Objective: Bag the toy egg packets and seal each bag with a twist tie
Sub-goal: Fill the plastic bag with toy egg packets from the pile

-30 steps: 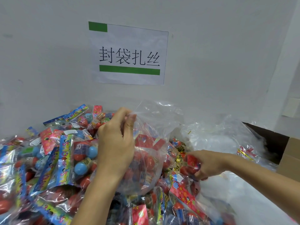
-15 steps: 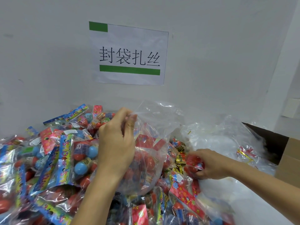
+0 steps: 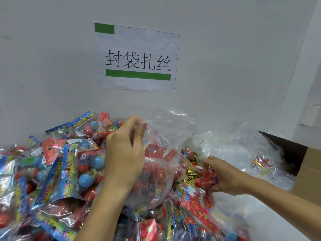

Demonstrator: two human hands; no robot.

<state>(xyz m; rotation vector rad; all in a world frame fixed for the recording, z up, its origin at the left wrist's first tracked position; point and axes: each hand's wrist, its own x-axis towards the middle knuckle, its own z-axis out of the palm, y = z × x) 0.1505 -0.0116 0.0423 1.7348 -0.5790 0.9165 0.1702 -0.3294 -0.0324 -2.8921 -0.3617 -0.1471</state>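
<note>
- Holding the mouth of a clear plastic bag (image 3: pixel 156 171) up, the left hand (image 3: pixel 124 153) pinches the film at the rim between thumb and fingertips, just as it did a second ago; the bag hangs over the pile, already partly filled with red toy egg packets.
- The right hand (image 3: pixel 224 176) has changed: a second ago it sat low among the loose packets, and now it has lifted slightly, with its fingers curled round a red toy egg packet (image 3: pixel 207 179) it has gathered from the heap.
- That packet sits just right of the bag, beside a cluster of gold twist ties (image 3: pixel 191 173), and is not yet inside.
- Judging from this, the next move is carrying the packet to the open mouth; sealing looks some way off.
- Loose packets (image 3: pixel 52 171) cover the surface to the left, empty clear bags (image 3: pixel 243 148) lie to the right by a cardboard box (image 3: pixel 311 173), and a printed sign (image 3: pixel 139 58) hangs on the wall.
</note>
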